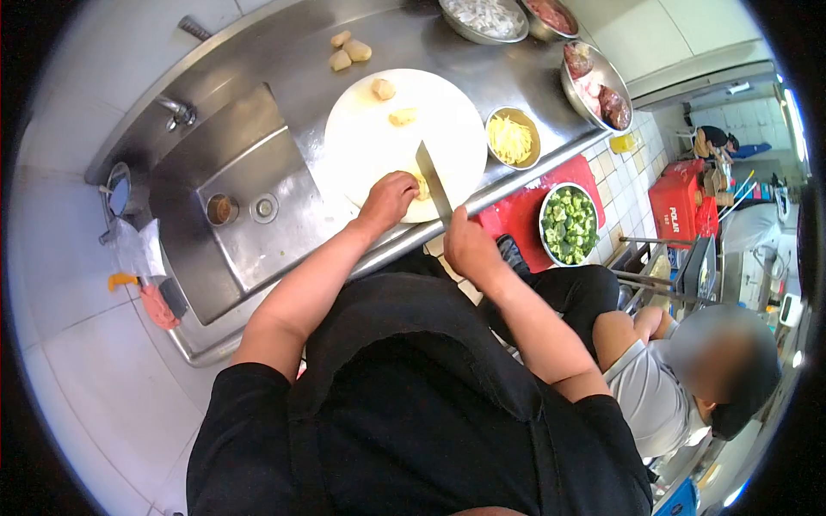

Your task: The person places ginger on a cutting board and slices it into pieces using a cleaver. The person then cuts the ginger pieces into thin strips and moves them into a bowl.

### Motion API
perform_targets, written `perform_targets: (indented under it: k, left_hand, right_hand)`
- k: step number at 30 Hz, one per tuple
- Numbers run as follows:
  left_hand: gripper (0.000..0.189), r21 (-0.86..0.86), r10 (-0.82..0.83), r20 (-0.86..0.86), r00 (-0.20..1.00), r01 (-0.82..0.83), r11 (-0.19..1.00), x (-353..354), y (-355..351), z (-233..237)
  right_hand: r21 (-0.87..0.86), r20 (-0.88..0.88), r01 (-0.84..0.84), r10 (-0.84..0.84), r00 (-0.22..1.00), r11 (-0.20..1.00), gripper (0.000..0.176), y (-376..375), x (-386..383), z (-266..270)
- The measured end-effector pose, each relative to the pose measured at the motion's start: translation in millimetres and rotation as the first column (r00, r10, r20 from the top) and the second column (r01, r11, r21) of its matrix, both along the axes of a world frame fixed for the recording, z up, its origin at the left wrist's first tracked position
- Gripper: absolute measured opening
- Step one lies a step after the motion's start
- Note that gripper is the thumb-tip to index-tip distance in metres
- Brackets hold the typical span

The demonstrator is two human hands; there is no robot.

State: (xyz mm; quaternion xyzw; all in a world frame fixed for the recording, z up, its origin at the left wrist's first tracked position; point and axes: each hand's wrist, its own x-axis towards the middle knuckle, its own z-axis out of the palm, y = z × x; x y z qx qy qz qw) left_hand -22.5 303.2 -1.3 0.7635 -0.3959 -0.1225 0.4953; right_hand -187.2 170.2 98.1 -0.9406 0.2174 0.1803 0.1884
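My right hand grips the handle of a kitchen knife, its blade pointing away from me over the round white cutting board. With fingers curled, my left hand presses a yellow piece of ginger on the board, just left of the blade. Two more pieces lie farther back on the board: a chunk of ginger and a flatter slice of ginger. Beside the board on the right stands a metal bowl of thin yellow strips. My left fingertips are partly hidden.
Left of the board is a steel sink with a faucet. Several ginger pieces lie behind it. Bowls of meat and pale strips stand at the back right. Chopped green vegetables sit lower right, near a seated person.
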Motion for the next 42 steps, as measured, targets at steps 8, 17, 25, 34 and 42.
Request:
perform_targets:
  k: [8,17,25,34,42]
  left_hand:
    - [0.011,0.045,-0.018,0.042,0.999,0.016,0.999,0,2,1]
    - [0.01,-0.021,-0.007,0.062,0.998,0.008,1.0,0,0,-6]
    - [0.008,-0.021,0.027,0.015,1.0,-0.027,0.999,-3,3,-4]
    - [0.01,0.022,0.011,0.07,0.998,-0.013,1.0,-2,4,-5]
    - [0.011,-0.014,-0.024,0.058,0.998,0.025,1.0,-1,6,-3]
  right_hand:
    - [0.025,-0.075,-0.01,0.011,0.997,1.0,0.027,-15,58,53]
    - [-0.024,0.086,-0.026,0.028,0.996,0.999,0.025,-16,48,38]
    - [-0.08,0.053,-0.045,0.05,0.997,0.996,0.034,6,4,-7]
    - [0.004,0.014,-0.042,0.042,0.999,0.999,0.031,6,11,14]
    - [0.008,0.027,-0.079,0.079,0.997,0.997,0.029,-7,47,46]
